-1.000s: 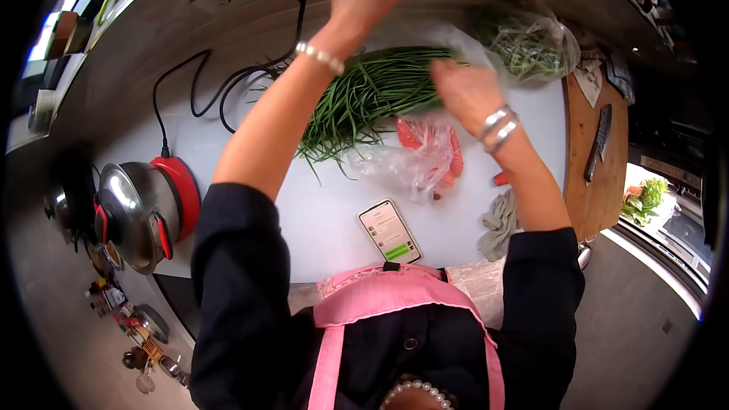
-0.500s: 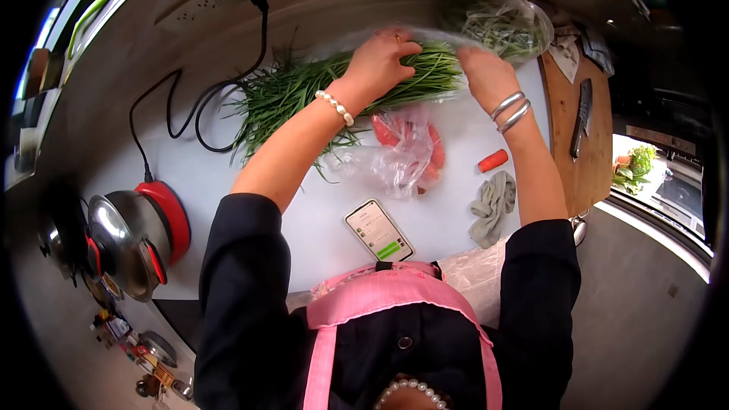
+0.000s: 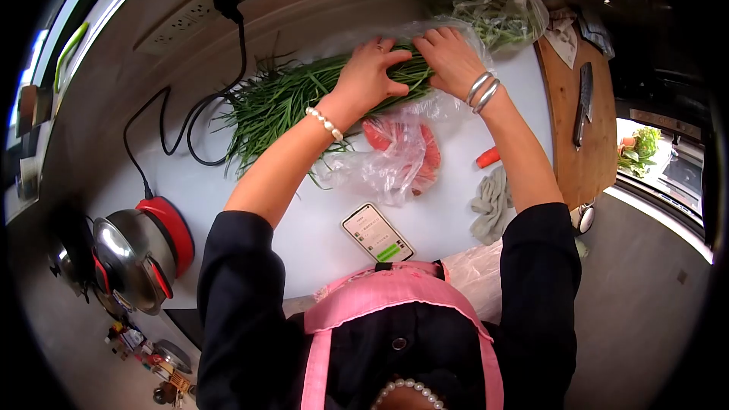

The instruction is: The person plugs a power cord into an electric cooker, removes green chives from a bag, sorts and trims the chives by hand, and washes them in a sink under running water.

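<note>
A large bunch of garlic chives (image 3: 292, 102) lies across the counter, its leaf tips fanned to the left. My left hand (image 3: 370, 76) grips the bunch from above near its right part, thumb and fingers spread around it. Close beside it, my right hand (image 3: 449, 61) is curled over the stem end, where a clear plastic bag (image 3: 456, 105) shows beneath and behind. Just below the chives sits another clear bag (image 3: 383, 171) with red pieces (image 3: 421, 156) inside, which I cannot identify.
A knife (image 3: 584, 102) rests on the wooden cutting board (image 3: 562, 137) at right. Another bag of greens (image 3: 505, 15) stands behind. Nearer are a phone (image 3: 377, 231), a grey cloth (image 3: 490, 205) and a carrot piece (image 3: 488, 157). A lidded pot (image 3: 125, 250) with its cord stands left.
My right hand has moved left from the bag's edge onto the stem end of the chives, close to my left hand. My left hand has lowered around the bunch.
</note>
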`<state>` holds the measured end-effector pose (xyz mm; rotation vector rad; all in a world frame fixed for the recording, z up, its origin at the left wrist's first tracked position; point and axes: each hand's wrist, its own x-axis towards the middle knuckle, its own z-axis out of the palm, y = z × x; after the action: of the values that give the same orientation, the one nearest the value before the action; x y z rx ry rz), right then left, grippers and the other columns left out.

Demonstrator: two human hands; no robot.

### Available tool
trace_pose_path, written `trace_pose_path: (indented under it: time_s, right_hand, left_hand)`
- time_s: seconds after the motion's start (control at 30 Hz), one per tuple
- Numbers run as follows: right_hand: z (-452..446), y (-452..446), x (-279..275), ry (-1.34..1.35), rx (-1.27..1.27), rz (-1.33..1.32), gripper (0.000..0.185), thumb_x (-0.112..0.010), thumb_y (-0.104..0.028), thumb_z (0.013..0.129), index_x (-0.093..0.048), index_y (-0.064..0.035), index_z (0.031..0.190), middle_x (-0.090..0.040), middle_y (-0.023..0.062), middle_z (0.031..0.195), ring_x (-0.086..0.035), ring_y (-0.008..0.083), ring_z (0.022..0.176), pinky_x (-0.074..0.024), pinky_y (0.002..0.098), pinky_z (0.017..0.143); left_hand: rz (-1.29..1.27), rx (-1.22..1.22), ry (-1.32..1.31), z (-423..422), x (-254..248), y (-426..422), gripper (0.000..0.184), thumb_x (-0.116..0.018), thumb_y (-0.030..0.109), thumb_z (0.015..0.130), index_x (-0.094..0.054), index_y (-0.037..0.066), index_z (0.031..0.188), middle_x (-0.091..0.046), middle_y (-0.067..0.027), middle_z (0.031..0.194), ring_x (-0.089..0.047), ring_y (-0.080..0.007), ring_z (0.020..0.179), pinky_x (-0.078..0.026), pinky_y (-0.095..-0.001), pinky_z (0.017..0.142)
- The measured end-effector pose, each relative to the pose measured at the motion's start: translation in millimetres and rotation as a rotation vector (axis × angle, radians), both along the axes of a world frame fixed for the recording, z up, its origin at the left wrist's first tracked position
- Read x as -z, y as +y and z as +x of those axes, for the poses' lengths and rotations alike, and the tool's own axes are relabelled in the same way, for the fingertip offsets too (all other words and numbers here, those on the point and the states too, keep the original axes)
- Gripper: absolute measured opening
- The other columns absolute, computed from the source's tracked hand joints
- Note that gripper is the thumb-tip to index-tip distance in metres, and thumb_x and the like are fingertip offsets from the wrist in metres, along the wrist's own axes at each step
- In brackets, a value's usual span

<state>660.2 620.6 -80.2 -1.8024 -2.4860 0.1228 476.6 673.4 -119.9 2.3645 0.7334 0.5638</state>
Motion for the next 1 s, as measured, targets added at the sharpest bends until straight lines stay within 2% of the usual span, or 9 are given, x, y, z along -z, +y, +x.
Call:
trace_pose_path:
  time_s: [0.17,0.37,0.47,0.57,0.67,0.7,0.73,0.8,1.0]
  right_hand:
    - [-3.6,0.2,-9.5,0.099,-0.038,0.081,0.029,-0.06,0.0,0.056,-0.056,-0.0047,0.084,-0.053,0.0083,0.09,-0.048,0.0283,0.094,-0.0391,0.0366,0.085]
    - [1.4,-4.3,-13.5,0.266,0.052,-0.04,0.028,-0.06,-0.003,0.06,-0.056,-0.0049,0.088,-0.056,0.008,0.094,-0.052,0.0309,0.085,-0.0433,0.0386,0.077]
    - [3.5,-6.1,-17.9,0.423,0.084,-0.083,0.037,-0.065,-0.005,0.064,-0.056,-0.0057,0.101,-0.058,0.008,0.103,-0.056,0.0287,0.09,-0.0455,0.0369,0.08]
    - [10.6,-13.1,-29.7,0.854,0.261,-0.203,0.05,-0.069,-0.006,0.067,-0.053,-0.0071,0.114,-0.059,0.0077,0.109,-0.055,0.0236,0.103,-0.0447,0.0344,0.087]
    - [29.3,-19.7,-14.4,0.789,0.344,-0.17,0.06,-0.071,-0.006,0.068,-0.047,-0.0079,0.123,-0.059,0.0069,0.112,-0.054,0.0203,0.106,-0.0435,0.0338,0.09]
    - [32.2,-21.1,-7.7,0.718,0.286,-0.135,0.052,-0.069,-0.007,0.069,-0.051,-0.0052,0.118,-0.059,0.0084,0.109,-0.057,0.0226,0.101,-0.0451,0.0342,0.087]
    - [34.8,-23.2,-2.5,0.641,0.244,-0.104,0.049,-0.069,-0.008,0.07,-0.052,-0.0042,0.116,-0.06,0.0092,0.108,-0.057,0.0227,0.1,-0.0454,0.0336,0.086]
    - [24.9,-26.2,-5.9,0.49,0.161,-0.041,0.043,-0.069,-0.01,0.071,-0.055,-0.0024,0.111,-0.06,0.0108,0.104,-0.058,0.0228,0.097,-0.046,0.0323,0.083]
    - [-12.4,-19.1,-17.9,0.778,0.212,-0.028,0.033,-0.067,-0.01,0.072,-0.06,-0.0012,0.102,-0.063,0.0121,0.095,-0.062,0.0213,0.083,-0.0479,0.029,0.074]
  left_hand:
    - [-0.003,-0.099,-0.015,2.1,-14.9,-15.2,0.055,-0.074,0.018,0.057,-0.059,0.01,0.109,-0.052,-0.012,0.121,-0.046,-0.0313,0.112,-0.037,-0.0417,0.094]
    - [0.068,-0.221,0.008,13.2,-4.7,-16.9,0.041,-0.07,0.012,0.059,-0.063,0.009,0.099,-0.058,-0.0082,0.113,-0.051,-0.0271,0.106,-0.037,-0.04,0.091]
    - [0.327,-0.238,-0.141,22.9,5.4,-8.2,0.027,-0.068,0.012,0.059,-0.065,0.007,0.085,-0.061,-0.0078,0.103,-0.054,-0.0266,0.1,-0.04,-0.039,0.086]
    - [0.062,-0.177,-0.331,16.5,0.6,-0.8,0.024,-0.065,0.01,0.064,-0.066,0.005,0.087,-0.064,-0.0097,0.097,-0.058,-0.0257,0.094,-0.043,-0.0359,0.083]
    - [-0.453,-0.225,-0.256,-1.1,-20.9,0.9,0.031,-0.063,0.008,0.071,-0.063,0.004,0.101,-0.065,-0.0075,0.1,-0.06,-0.0187,0.092,-0.045,-0.0286,0.08]
    - [-0.705,-0.249,-0.235,-6.3,-26.3,6.4,0.034,-0.061,0.008,0.074,-0.062,0.002,0.107,-0.065,-0.0059,0.099,-0.058,-0.0129,0.09,-0.044,-0.0266,0.081]
    - [-0.874,-0.249,-0.365,-10.5,-29.6,9.0,0.032,-0.059,0.008,0.075,-0.061,-0.001,0.105,-0.064,-0.006,0.098,-0.057,-0.0132,0.088,-0.044,-0.0272,0.082]
    - [-1.016,-0.158,-0.384,-19.8,-42.6,17.1,0.032,-0.057,0.01,0.077,-0.058,-0.004,0.106,-0.063,-0.008,0.099,-0.058,-0.0149,0.088,-0.044,-0.0277,0.083]
    - [-1.143,-0.081,-0.462,-26.2,-33.3,32.8,0.031,-0.058,0.006,0.075,-0.058,0.001,0.106,-0.064,-0.0066,0.095,-0.059,-0.0142,0.083,-0.046,-0.0266,0.08]
